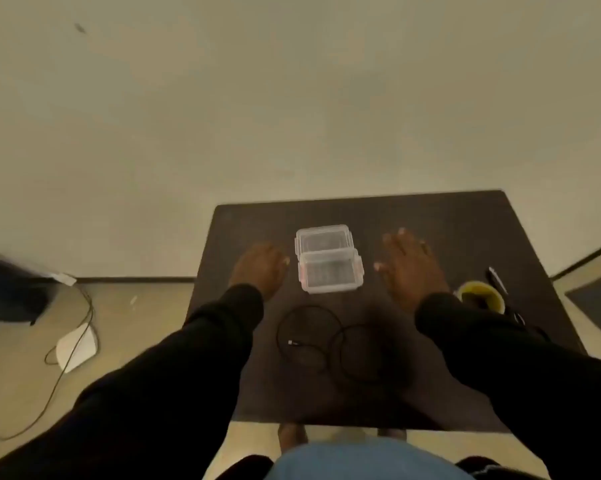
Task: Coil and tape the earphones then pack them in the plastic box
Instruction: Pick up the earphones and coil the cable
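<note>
A clear plastic box (330, 276) stands open in the middle of the dark table (465, 230), its lid (324, 239) lying just behind it. Black earphones (313, 336) lie in loose loops on the table in front of the box, with a small plug showing at the left loop. My left hand (261, 267) rests flat on the table left of the box, holding nothing. My right hand (413, 264) lies flat to the right of the box, fingers spread, also holding nothing.
A yellow tape roll (481, 295) sits by my right wrist, with a black pen (497, 279) and black scissors (519, 318) beside it. On the floor to the left are a dark device (11, 289), a white object (77, 346) and a trailing cable (67, 362).
</note>
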